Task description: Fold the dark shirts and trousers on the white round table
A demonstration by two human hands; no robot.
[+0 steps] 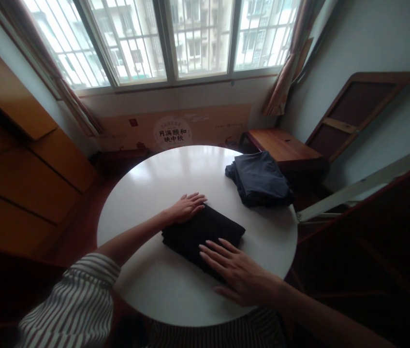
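Observation:
A black folded garment (205, 227) lies as a flat, roughly square bundle on the white round table (136, 203). My left hand (186, 208) rests along its far left edge, fingers stretched out and palm down. Across the near right side of the bundle lies my right hand (237, 273), flat with the fingers spread. Neither hand grips the cloth. What kind of garment it is cannot be made out. Further back on the right, a stack of dark folded clothes (261, 179) sits near the table's edge.
Beyond the table on the right stands a low wooden table (281, 145). A framed wooden panel (353, 111) leans at the right wall. Orange-brown cabinets (27, 183) fill the left side. Barred windows (197, 38) and a printed banner (170, 130) are at the back.

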